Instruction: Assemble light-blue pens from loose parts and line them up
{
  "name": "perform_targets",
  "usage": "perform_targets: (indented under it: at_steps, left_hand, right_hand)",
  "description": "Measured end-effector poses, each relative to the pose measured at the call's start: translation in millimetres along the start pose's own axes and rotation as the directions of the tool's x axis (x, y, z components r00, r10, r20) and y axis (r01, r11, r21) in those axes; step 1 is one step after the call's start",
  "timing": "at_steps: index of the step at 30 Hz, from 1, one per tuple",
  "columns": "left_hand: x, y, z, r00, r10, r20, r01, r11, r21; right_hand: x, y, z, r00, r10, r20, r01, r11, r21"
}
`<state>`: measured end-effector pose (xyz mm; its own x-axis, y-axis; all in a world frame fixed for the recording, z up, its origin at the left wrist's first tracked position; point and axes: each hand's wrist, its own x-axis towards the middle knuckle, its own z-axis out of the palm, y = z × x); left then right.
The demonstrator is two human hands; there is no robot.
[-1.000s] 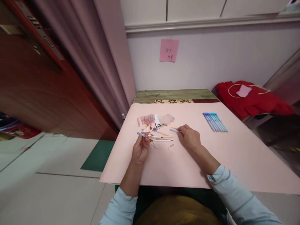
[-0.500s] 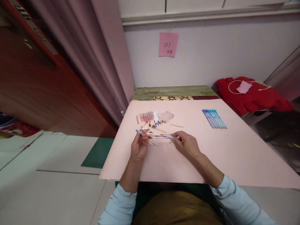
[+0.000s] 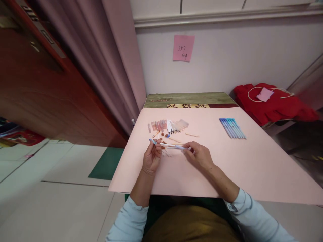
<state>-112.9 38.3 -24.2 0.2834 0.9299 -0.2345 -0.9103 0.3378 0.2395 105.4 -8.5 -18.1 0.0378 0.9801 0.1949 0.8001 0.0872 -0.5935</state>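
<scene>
My left hand [image 3: 152,158] pinches a thin pen part with a blue end [image 3: 153,141], its white refill reaching to the right. My right hand [image 3: 199,155] is closed on a pale blue pen barrel [image 3: 181,147], held against the refill's tip. Both hands rest low over a pink sheet [image 3: 227,161] that covers the table. Just beyond the hands lies a heap of loose pen parts [image 3: 168,127]: clear barrels, white refills and small brown caps. A thin tan stick [image 3: 191,135] lies alone to the right of the heap.
A neat row of several finished blue pens [image 3: 232,128] lies at the right back of the sheet. A red cloth with a pink note [image 3: 272,102] sits off the table's right. A pink sticky note [image 3: 183,48] is on the wall. A wooden door [image 3: 37,84] stands at left.
My right hand drew back from the heap with the pale blue barrel and brought it to the tip of the refill held by my left hand. The left hand barely moved.
</scene>
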Motion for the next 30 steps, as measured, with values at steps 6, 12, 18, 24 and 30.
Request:
perform_targets:
  at_steps: [6,12,18,24,30]
  left_hand:
    - [0,1,0,1.000,0.016,-0.024,-0.016,1.000,-0.006]
    - [0,0,-2,1.000,-0.013,-0.020,0.014,0.999,0.039]
    - [-4,-4,-6,0.997,-0.073,0.033,0.064,0.971,0.229]
    - [2,-7,-8,0.999,0.016,0.049,-0.029,0.960,0.278]
    - [6,-10,-13,0.998,0.050,0.046,-0.064,0.921,0.383]
  right_hand:
    - [-4,-2,2,1.000,-0.009,-0.010,0.009,1.000,0.004]
    - [-5,-4,0,0.987,-0.159,-0.010,0.159,0.987,0.032]
    - [-9,-12,9,0.996,-0.078,0.040,0.062,0.949,0.311]
    - [-18,-19,15,0.995,0.040,0.093,-0.085,0.827,0.556]
    - [-19,-28,4,0.999,0.001,-0.034,0.014,0.912,0.410]
